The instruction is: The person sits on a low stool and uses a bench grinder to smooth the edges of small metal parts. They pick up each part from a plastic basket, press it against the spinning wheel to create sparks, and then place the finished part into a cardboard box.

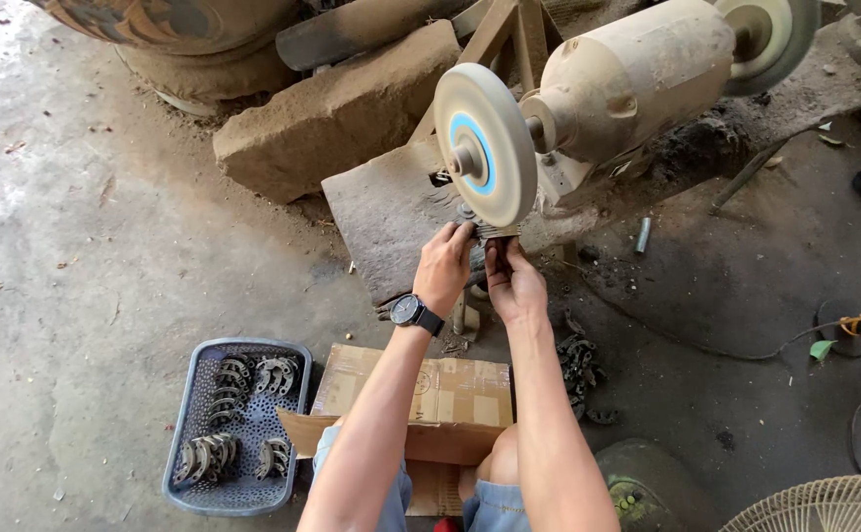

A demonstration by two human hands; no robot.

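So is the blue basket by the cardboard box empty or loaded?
Loaded: the blue basket holds several clusters of curved metal parts, though bare mesh shows between them.

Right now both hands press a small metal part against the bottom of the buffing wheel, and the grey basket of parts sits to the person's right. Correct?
Not quite. The head view shows the grey basket on the person's left. The left hand and right hand do hold the metal part under the buffing wheel.

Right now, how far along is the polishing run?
In hand: left hand and right hand press one small metal part against the bottom edge of the buffing wheel. The grey plastic basket holds several rows of curved metal pieces, and a dark pile lies on the ground by the right forearm. Which batch is finished and which is waiting cannot be told from this view.
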